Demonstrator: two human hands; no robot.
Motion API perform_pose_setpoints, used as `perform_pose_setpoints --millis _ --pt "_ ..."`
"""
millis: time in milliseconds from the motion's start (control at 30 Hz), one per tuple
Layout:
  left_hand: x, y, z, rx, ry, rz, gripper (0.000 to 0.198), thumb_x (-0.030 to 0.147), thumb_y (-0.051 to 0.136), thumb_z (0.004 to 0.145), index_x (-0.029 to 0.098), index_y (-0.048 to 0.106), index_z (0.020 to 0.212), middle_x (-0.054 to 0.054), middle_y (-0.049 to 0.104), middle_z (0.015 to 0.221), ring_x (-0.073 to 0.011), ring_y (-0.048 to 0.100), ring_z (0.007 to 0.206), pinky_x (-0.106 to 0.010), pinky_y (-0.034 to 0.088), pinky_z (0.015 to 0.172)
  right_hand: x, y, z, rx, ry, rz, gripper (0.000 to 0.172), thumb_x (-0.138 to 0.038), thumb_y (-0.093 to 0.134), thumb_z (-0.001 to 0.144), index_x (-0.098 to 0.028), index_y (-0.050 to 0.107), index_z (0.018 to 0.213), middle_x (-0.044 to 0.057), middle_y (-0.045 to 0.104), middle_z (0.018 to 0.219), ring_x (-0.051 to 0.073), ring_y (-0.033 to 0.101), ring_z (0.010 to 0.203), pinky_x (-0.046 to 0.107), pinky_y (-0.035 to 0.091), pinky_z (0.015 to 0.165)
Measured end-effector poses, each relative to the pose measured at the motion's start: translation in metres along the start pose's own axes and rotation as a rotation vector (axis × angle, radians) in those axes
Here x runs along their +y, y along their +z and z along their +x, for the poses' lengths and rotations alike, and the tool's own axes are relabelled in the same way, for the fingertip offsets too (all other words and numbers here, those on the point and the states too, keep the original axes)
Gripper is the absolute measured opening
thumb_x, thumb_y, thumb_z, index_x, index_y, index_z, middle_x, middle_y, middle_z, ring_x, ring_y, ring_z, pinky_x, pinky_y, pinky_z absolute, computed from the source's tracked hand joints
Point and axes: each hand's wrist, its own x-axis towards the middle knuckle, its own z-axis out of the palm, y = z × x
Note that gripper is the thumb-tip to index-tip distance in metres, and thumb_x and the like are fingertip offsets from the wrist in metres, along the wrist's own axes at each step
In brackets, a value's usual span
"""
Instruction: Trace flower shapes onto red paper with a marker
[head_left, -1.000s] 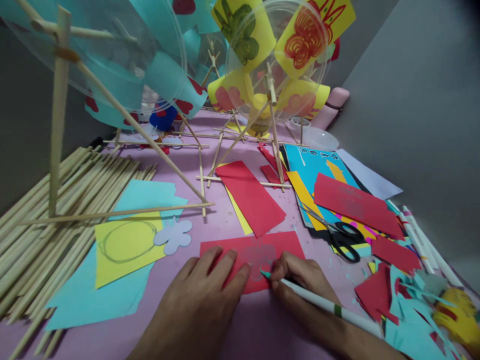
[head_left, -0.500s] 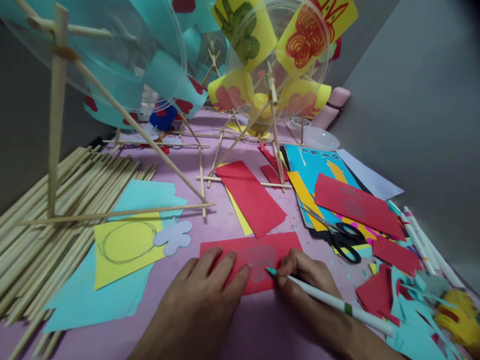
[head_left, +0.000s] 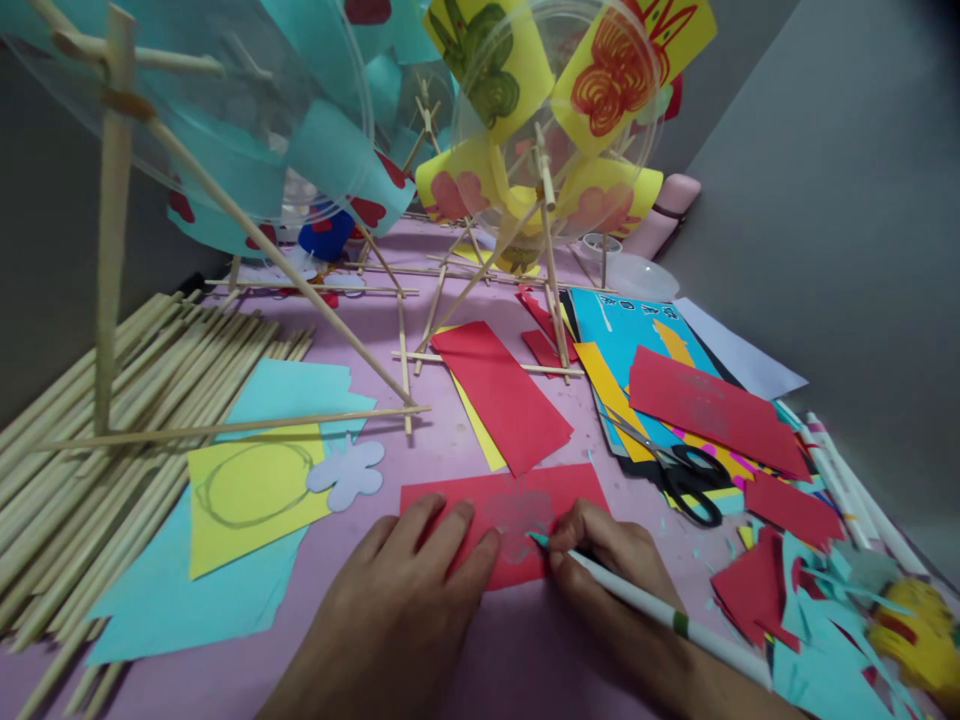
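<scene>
A red paper (head_left: pixel 442 498) with a faint greyish drawing lies on the table in front of me. My left hand (head_left: pixel 420 570) rests on its left part, fingers spread and flat. With my right hand (head_left: pixel 607 565) I grip a white marker (head_left: pixel 660 610), its green tip touching the drawing. Just beyond lies another red sheet (head_left: pixel 502 395) over a yellow strip. A yellow paper with a pencilled oval (head_left: pixel 255 485) and a pale flower cutout (head_left: pixel 351 474) are to the left of my left hand.
Wooden sticks (head_left: pixel 150 400) are piled at left. Stick-framed wheels with blue cups (head_left: pixel 330 150) and yellow cups (head_left: pixel 517 90) stand behind. Black-handled scissors (head_left: pixel 686 480), a blue pad (head_left: pixel 637 320), markers (head_left: pixel 840 480) and paper scraps (head_left: pixel 832 630) lie at right.
My right hand and the marker have shifted slightly left, the marker's tip moving a little over the drawing. My left hand stays in place on the red paper.
</scene>
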Motion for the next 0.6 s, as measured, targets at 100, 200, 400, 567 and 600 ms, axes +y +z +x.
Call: perform_pose_setpoints --millis 100,200,400,567,600 --pt "-0.0017 0.0021 -0.0003 -0.015 0.033 -0.006 0.035 0.014 0.050 0.086 0.024 0.059 0.118 -0.007 0.061 0.118 -0.0314 0.052 0.109 -0.047 0.047 0.084 0.0015 -0.0017 -0.0016 -0.016 -0.002 -0.003 0.009 -0.019 0.042 0.075 -0.023 0.041 0.067 -0.007 0.041 0.050 0.010 0.037 0.041 0.021 0.029 0.041" --pt "-0.0011 0.0012 -0.0006 -0.015 0.017 0.002 0.037 0.014 0.051 0.085 0.025 0.059 0.119 -0.007 0.061 0.118 -0.0313 0.052 0.109 -0.046 0.047 0.084 0.0018 -0.0029 -0.0027 -0.008 0.000 -0.004 0.009 -0.020 0.042 0.075 -0.023 0.041 0.066 -0.007 0.041 0.050 0.010 0.036 0.041 0.021 0.028 0.040" --pt "0.0018 -0.0037 0.0004 -0.021 0.001 -0.005 0.036 0.010 0.049 0.085 0.024 0.060 0.117 -0.007 0.062 0.117 -0.0301 0.052 0.109 -0.046 0.047 0.085 -0.0002 -0.0048 -0.0009 -0.025 -0.019 0.031 0.010 -0.019 0.042 0.074 -0.024 0.038 0.066 -0.009 0.037 0.048 0.009 0.032 0.039 0.020 0.025 0.039" --pt "0.0004 0.0008 0.0003 -0.026 -0.012 -0.005 0.037 0.011 0.050 0.084 0.025 0.060 0.117 -0.007 0.062 0.117 -0.0309 0.052 0.110 -0.047 0.047 0.084 0.0014 -0.0059 -0.0012 -0.043 -0.028 0.044 0.011 -0.019 0.041 0.073 -0.024 0.037 0.065 -0.009 0.035 0.048 0.009 0.031 0.039 0.020 0.024 0.039" --pt "-0.0003 0.0023 0.0001 -0.016 -0.005 -0.005 0.037 0.012 0.050 0.084 0.025 0.060 0.117 -0.007 0.062 0.117 -0.0311 0.052 0.109 -0.047 0.047 0.084 0.0019 -0.0057 -0.0015 -0.043 -0.027 0.049 0.010 -0.019 0.041 0.073 -0.024 0.037 0.065 -0.009 0.035 0.048 0.009 0.031 0.040 0.020 0.024 0.040"
